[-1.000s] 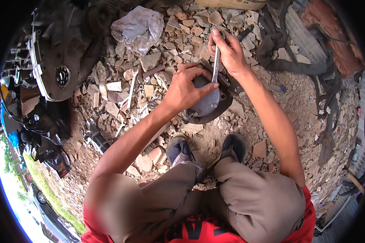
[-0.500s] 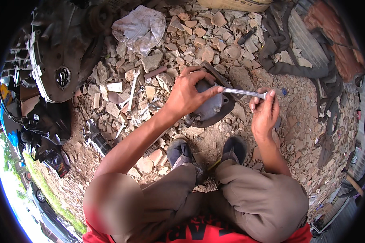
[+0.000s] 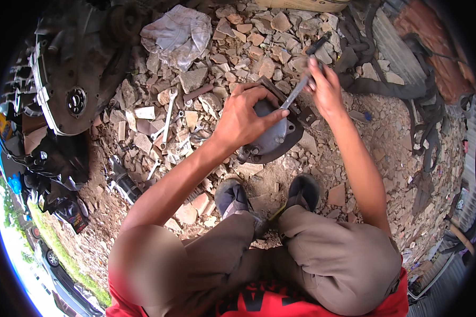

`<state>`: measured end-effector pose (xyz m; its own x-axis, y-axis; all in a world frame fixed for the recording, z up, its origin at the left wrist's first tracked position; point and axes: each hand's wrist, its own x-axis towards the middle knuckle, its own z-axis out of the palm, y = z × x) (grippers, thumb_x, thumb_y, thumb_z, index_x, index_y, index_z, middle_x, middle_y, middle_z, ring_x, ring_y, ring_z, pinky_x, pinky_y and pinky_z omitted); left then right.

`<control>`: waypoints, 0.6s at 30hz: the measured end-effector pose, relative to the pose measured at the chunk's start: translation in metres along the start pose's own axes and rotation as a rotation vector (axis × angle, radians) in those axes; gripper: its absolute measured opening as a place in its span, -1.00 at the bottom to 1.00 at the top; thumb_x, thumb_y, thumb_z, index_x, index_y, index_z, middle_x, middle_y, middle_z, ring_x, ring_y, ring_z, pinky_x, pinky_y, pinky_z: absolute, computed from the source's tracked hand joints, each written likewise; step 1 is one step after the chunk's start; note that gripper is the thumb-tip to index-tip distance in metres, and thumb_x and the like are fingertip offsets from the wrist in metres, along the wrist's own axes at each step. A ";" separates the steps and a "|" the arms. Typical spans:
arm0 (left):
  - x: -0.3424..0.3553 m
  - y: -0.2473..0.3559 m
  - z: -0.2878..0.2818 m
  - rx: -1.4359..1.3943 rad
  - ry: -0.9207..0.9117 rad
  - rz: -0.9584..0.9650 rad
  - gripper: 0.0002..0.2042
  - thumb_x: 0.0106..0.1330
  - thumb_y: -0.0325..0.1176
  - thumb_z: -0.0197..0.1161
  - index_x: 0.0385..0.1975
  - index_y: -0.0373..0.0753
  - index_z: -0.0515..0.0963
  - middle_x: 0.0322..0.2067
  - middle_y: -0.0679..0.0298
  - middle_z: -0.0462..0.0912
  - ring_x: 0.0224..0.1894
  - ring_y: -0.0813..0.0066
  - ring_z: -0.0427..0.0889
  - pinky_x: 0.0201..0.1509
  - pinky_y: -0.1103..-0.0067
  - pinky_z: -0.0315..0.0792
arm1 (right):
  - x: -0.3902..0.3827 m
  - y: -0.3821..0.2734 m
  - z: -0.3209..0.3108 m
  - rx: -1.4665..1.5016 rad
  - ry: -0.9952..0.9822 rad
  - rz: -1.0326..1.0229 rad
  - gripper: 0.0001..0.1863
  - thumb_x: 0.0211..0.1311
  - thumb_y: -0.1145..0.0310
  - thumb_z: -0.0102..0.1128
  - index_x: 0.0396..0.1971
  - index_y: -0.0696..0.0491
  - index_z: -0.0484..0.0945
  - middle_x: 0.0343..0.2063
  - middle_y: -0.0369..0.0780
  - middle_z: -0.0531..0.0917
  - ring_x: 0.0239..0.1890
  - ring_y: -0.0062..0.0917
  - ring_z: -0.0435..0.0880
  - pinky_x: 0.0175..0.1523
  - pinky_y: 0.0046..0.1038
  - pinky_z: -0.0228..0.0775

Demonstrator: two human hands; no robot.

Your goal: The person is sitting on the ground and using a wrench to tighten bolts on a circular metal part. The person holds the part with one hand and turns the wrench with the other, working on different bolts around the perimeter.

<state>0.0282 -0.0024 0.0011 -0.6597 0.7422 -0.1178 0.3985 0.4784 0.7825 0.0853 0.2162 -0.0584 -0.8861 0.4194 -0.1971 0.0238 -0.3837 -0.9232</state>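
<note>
- grey and brown rubble covers the ground beneath and around us.
- between nine and ten o'clock from the metal housing, we have a large dark engine block.
- between two and three o'clock, dark straps lie tangled over the stones.
- a pale, crumpled cloth sits between ten and eleven.
- the metal housing itself, grey and bolted, rests on the rubble at twelve o'clock from our shoes.
- our left hand lies across it, fingers bent over the top, thumb at the wrench's lower end; we cannot tell how firmly it grips.
- our right hand, near two o'clock, holds the wrench's upper end between its fingers.
- loose spanners lie at nine o'clock.
- the wrench slants toward one o'clock.
</note>
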 end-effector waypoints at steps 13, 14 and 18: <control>-0.008 -0.009 -0.001 -0.005 0.031 0.007 -0.48 0.08 0.03 0.51 -0.12 -0.27 0.68 0.15 -0.03 0.47 0.17 0.09 0.54 0.25 0.31 0.46 | 0.027 -0.061 0.073 -0.334 -0.733 -0.274 -0.60 0.54 0.06 0.03 -0.35 0.06 0.62 -0.54 -0.44 0.49 -0.55 -0.82 0.29 -0.47 -0.65 0.11; -0.010 -0.007 -0.001 -0.012 0.029 -0.005 -0.51 0.10 0.01 0.50 -0.13 -0.26 0.68 0.13 -0.03 0.49 0.18 0.10 0.52 0.25 0.30 0.45 | 0.021 -0.065 0.065 -0.321 -0.707 -0.274 -0.61 0.54 0.07 0.02 -0.32 0.08 0.61 -0.53 -0.44 0.48 -0.56 -0.82 0.29 -0.48 -0.66 0.11; -0.005 -0.012 0.001 0.000 0.031 0.105 -0.57 0.14 -0.02 0.48 -0.18 -0.24 0.67 0.03 0.00 0.60 0.23 0.11 0.47 0.27 0.29 0.42 | -0.014 -0.055 0.022 -0.187 -0.330 -0.274 -0.62 0.56 0.10 -0.02 -0.21 0.14 0.55 -0.51 -0.40 0.47 -0.58 -0.82 0.28 -0.45 -0.67 0.18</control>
<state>0.0279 -0.0115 -0.0083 -0.6337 0.7734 -0.0158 0.4670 0.3988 0.7892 0.0862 0.2131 0.0026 -0.9705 0.1888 0.1501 -0.1759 -0.1280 -0.9761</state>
